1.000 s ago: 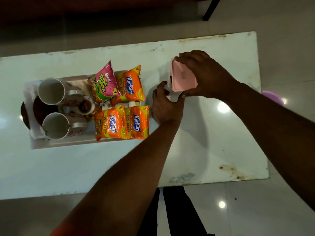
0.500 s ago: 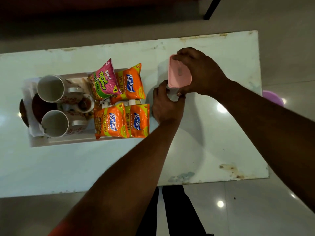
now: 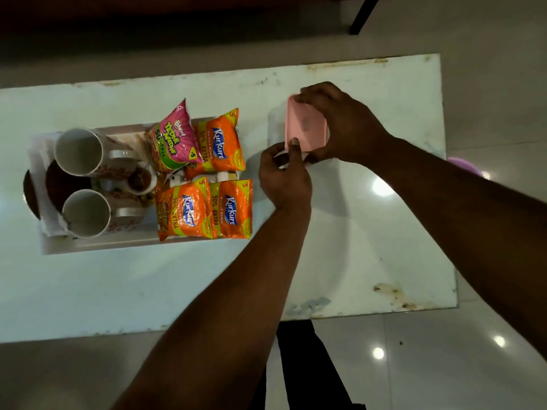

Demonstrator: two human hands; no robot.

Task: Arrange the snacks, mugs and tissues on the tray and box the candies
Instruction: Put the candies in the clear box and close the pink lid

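Pink-lidded candy box (image 3: 305,128) is the piece in hand, but the scene around it frames the move. The white table (image 3: 355,232) carries everything. On its left part sits the white tray (image 3: 97,247), already loaded. It holds three orange Kurkure packets (image 3: 220,143) and a pink Bingo packet (image 3: 173,140) on its right side, and two white mugs (image 3: 78,150) lying on their sides to the left.

The box is right of the tray, near it but apart, held just above or on the tabletop; I cannot tell which. Its long axis runs away from the person, leaning slightly left at the far end. It looks small, rectangular with rounded corners, the lid smooth and matte, a white body showing under the near edge.

The right hand (image 3: 349,122) wraps the far and right edges, fingers curled round it. The left hand (image 3: 285,179) meets the near end, one digit pressing the lid's corner, the others curled beneath. I judge the lid is being pressed shut, and both hands are equally close.
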